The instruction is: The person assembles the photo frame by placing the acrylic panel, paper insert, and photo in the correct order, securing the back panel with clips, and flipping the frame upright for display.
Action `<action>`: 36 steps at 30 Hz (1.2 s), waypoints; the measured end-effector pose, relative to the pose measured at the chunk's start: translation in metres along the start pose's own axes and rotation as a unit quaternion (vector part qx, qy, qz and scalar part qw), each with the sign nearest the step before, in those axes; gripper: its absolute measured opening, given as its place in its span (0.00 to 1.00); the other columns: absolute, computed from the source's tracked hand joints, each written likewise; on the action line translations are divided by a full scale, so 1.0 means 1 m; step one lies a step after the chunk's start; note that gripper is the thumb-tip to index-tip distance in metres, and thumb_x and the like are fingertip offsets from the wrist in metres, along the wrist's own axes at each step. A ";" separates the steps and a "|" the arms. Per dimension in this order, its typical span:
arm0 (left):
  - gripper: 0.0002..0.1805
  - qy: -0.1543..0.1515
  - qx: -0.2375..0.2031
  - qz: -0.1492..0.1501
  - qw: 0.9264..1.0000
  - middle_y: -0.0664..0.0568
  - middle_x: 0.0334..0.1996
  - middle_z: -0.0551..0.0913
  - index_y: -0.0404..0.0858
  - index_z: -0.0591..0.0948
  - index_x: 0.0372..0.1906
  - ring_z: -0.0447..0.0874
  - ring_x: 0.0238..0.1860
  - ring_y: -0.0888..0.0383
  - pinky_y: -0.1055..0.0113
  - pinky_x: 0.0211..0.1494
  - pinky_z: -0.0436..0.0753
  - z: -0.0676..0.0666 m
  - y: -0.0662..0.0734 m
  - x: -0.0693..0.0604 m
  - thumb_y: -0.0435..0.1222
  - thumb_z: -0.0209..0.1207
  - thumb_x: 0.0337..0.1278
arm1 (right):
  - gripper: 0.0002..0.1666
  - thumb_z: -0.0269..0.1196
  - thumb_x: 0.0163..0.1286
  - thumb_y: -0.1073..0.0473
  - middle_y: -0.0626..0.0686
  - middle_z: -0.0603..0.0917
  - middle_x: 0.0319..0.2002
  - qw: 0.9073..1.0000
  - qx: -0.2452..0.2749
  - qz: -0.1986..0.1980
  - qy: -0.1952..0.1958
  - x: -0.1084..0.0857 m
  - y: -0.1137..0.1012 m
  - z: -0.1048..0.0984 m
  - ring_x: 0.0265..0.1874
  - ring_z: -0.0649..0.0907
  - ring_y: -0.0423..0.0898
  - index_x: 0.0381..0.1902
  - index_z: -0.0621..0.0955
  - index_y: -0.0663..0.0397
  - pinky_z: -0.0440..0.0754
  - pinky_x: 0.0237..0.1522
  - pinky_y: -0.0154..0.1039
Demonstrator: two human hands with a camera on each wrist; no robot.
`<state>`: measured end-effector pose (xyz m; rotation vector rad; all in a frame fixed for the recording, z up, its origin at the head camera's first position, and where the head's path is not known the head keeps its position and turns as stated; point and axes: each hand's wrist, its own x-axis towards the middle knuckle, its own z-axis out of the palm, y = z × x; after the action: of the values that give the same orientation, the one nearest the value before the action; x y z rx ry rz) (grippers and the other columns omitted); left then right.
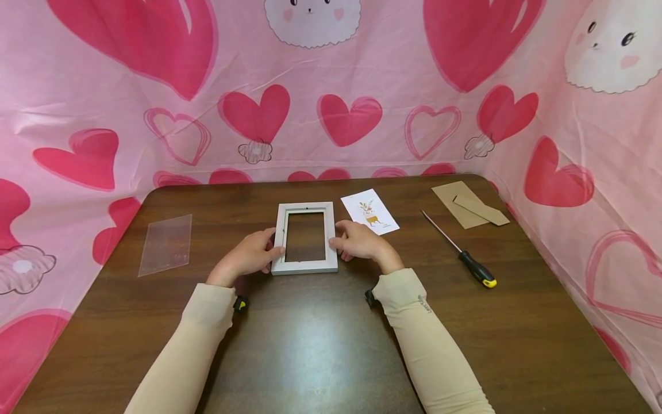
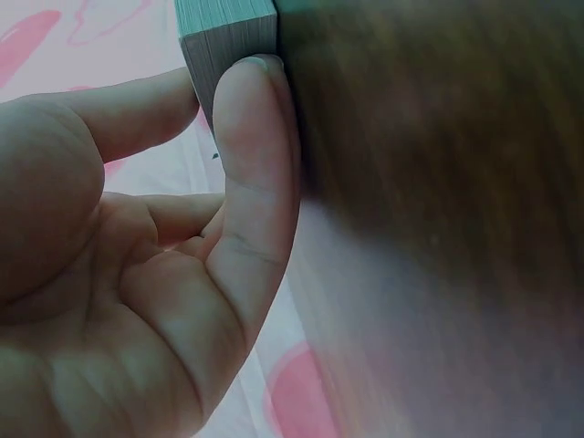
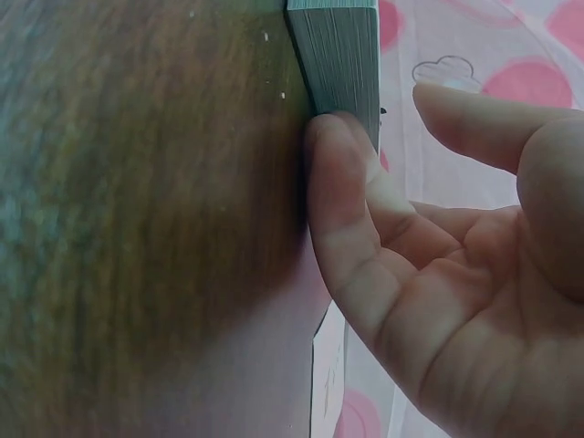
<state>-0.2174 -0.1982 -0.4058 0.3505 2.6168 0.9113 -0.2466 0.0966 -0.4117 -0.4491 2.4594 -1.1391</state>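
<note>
Heart-print cloth (image 1: pixel 331 75), head view: hangs behind a brown desk (image 1: pixel 305 345)
Frame (image 1: pixel 305 267): lies flat on the desk between the two hands, long axis running away from the person
Nearer hand: neither, left hand (image 1: pixel 251 252) at its left side, right hand (image 1: pixel 363 241) at its right
Left wrist view: thumb and fingers pinch the frame's side
Right wrist view: curved fingers touch its outer side, thumb apart
</note>
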 end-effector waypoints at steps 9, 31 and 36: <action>0.35 0.007 0.001 0.015 1.000 0.39 0.41 0.81 0.29 0.64 0.78 0.83 0.24 0.54 0.60 0.39 0.84 0.007 0.001 0.003 0.39 0.61 0.77 | 0.41 0.63 0.78 0.55 0.56 0.85 0.31 1.000 -0.022 0.013 -0.017 0.000 0.002 -0.003 0.23 0.86 0.45 0.79 0.63 0.70 0.87 0.37 0.39; 0.37 0.001 0.013 0.016 1.000 0.39 0.45 0.77 0.29 0.61 0.81 0.83 0.25 0.56 0.59 0.44 0.84 0.011 0.002 0.007 0.41 0.60 0.79 | 0.45 0.62 0.77 0.55 0.53 0.84 0.25 0.998 -0.043 0.034 -0.029 -0.002 0.001 -0.001 0.20 0.82 0.44 0.81 0.56 0.70 0.82 0.28 0.36; 0.37 0.001 0.014 0.019 1.000 0.39 0.45 0.77 0.29 0.61 0.81 0.83 0.25 0.56 0.60 0.43 0.85 0.012 0.002 0.008 0.41 0.60 0.79 | 0.45 0.62 0.77 0.56 0.54 0.85 0.25 0.998 -0.040 0.042 -0.029 -0.003 -0.001 0.000 0.21 0.82 0.44 0.81 0.56 0.69 0.83 0.28 0.37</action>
<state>-0.2193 -0.1880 -0.4154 0.4063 2.6354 0.8894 -0.2436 0.0977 -0.4105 -0.3928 2.4561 -0.9824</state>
